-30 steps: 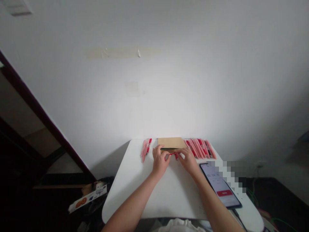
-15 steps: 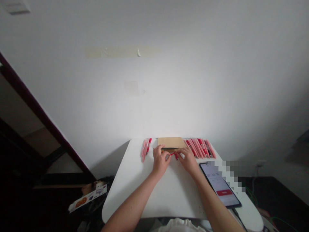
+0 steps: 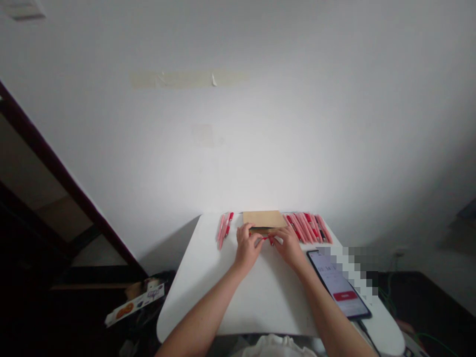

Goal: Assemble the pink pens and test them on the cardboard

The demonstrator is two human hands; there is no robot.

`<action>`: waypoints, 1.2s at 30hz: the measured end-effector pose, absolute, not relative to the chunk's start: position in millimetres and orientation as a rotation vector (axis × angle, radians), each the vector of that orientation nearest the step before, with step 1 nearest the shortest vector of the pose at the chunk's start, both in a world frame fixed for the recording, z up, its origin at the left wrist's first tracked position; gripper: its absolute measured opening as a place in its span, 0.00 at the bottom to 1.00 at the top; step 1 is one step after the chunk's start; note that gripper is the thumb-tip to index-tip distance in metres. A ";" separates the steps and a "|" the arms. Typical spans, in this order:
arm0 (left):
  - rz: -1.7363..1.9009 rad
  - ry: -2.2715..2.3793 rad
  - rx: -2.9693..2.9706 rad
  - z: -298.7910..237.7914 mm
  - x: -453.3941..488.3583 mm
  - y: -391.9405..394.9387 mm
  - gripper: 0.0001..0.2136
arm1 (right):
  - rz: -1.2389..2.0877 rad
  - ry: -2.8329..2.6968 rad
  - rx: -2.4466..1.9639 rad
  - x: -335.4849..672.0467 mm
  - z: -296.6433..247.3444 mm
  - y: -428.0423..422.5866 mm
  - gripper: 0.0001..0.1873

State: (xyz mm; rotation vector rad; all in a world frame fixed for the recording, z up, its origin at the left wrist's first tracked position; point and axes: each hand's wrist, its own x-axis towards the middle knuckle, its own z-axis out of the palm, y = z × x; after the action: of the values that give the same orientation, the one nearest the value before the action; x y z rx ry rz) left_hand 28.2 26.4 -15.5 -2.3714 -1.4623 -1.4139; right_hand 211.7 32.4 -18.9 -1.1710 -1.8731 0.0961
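Close together at the front of a brown cardboard box [image 3: 264,218], my left hand [image 3: 247,248] and my right hand [image 3: 288,246] pinch a small, slim red pen part [image 3: 265,238] between their fingertips. Its exact shape is mostly hidden by the fingers. Another short red piece [image 3: 271,242] shows just under my right fingertips. Left of the box lie a few pink and red pens [image 3: 224,230]. To its right, several pink and red pens [image 3: 307,228] rest side by side in a row.
A phone [image 3: 338,282] with a timer on its screen lies on the right of the white table [image 3: 260,302], a cable [image 3: 366,332] at its lower end. The wall [image 3: 238,173] rises directly behind the table. Left of the table is a printed box [image 3: 134,305].
My fingertips have drawn slightly closer together around the small red pen part, so less of it shows. The box, pens and phone stay where they were.
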 end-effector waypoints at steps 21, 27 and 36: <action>-1.508 -1.503 -2.356 -18.0 23.9 31.2 0.02 | 0.321 -1.807 -1.121 206.2 -11.2 26.9 0.07; -1.524 -1.467 -2.367 -17.2 25.0 31.1 0.02 | 0.365 -1.809 -1.106 204.8 -9.1 26.5 0.09; -1.557 -1.430 -2.376 -18.0 24.3 31.3 0.03 | 0.378 -1.818 -1.122 204.9 -11.5 27.5 0.08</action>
State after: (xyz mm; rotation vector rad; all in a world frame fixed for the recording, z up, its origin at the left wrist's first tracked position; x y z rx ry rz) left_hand 24.3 31.3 -18.0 -2.3761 -1.4303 -1.5571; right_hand 204.9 27.5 -11.5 -1.1222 -1.8178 0.3785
